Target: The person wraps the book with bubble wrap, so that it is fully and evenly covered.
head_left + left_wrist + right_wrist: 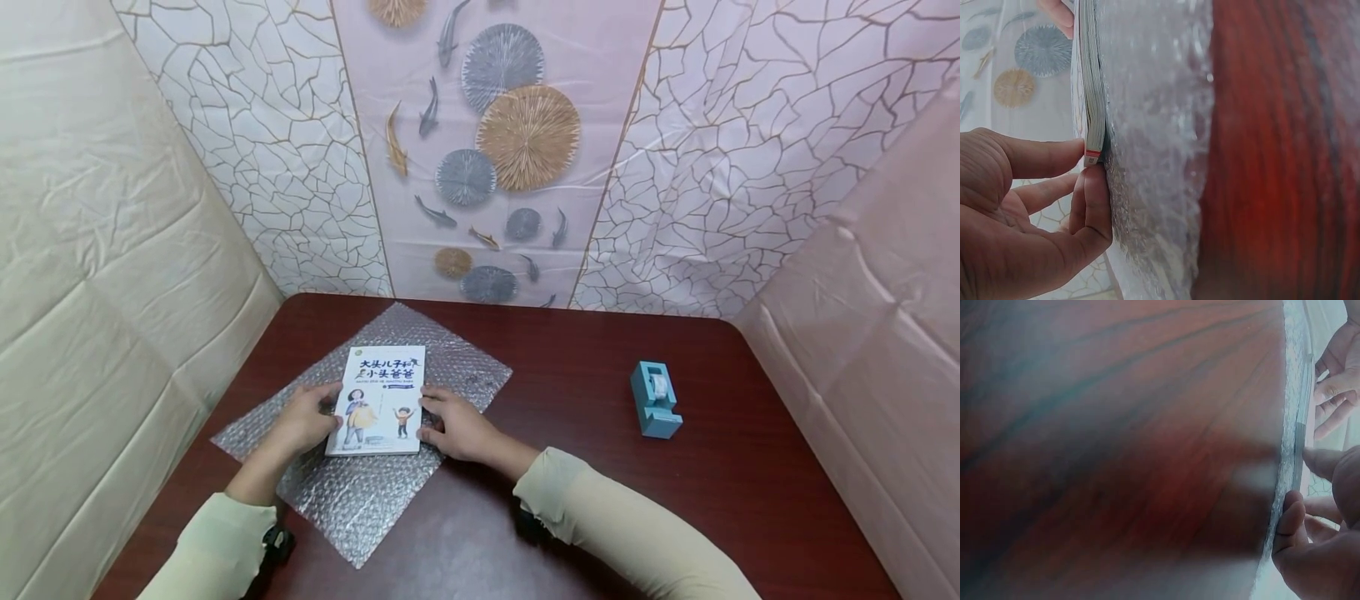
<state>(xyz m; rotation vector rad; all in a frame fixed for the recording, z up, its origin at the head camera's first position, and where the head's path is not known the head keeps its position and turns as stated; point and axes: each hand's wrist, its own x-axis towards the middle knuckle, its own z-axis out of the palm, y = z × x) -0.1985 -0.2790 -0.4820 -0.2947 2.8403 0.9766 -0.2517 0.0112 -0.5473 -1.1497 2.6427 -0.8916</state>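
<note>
A white paperback book (381,408) with a drawn woman and child on its cover lies face up on a sheet of bubble wrap (360,517). My left hand (306,418) holds the book's left edge. In the left wrist view its thumb (1047,157) meets the edge by the page block, and a curled finger (1094,209) sits at the corner against the wrap. From the other side my right hand (459,423) grips the right edge. The right wrist view shows that thumb (1321,462) on the book's side and the fingers bent near the wrap's edge.
A blue tape dispenser (657,400) with a roll of tape stands on the right part of the dark red table (570,375). Patterned cloth (480,167) hangs behind the table, and pale padded walls (97,292) rise at both sides.
</note>
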